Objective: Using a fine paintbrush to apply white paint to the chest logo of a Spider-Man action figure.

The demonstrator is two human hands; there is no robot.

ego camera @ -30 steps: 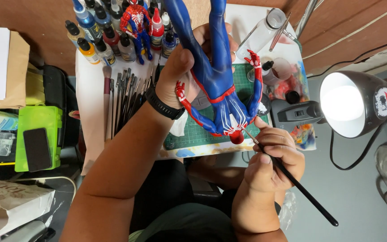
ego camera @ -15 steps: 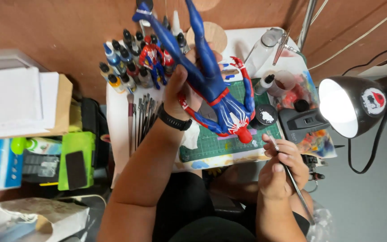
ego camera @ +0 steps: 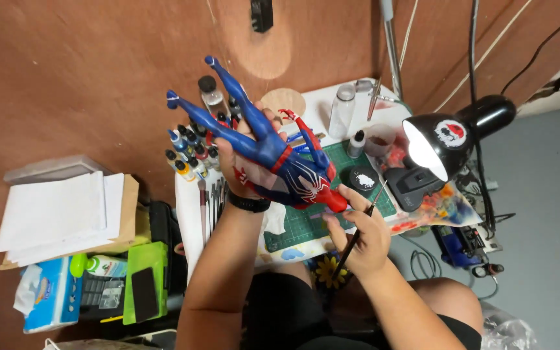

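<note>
My left hand (ego camera: pixel 244 170) grips a blue and red action figure (ego camera: pixel 273 152) with a white spider emblem, held horizontally over the small white table (ego camera: pixel 186 188), its legs pointing up and left. A black band sits on that wrist. My right hand (ego camera: pixel 358 236) holds a thin black paintbrush (ego camera: pixel 358 234) like a pen. The brush tip points up toward the lamp side, just right of the figure's red head, and my thumb nearly touches that head.
A green cutting mat (ego camera: pixel 306 227) lies under the figure. Paint bottles (ego camera: pixel 189 152) and brushes (ego camera: pixel 214 198) line the table's left. A lit black desk lamp (ego camera: pixel 452 136) stands right, above a paint-smeared palette (ego camera: pixel 439 207). Papers (ego camera: pixel 59 210), a tissue pack (ego camera: pixel 50 295) and a green case (ego camera: pixel 144 282) lie left.
The view has pulled back and shifted. The figure has turned from head-down to lying nearly flat in my left hand, and my right hand has raised the brush up close beside its head.
</note>
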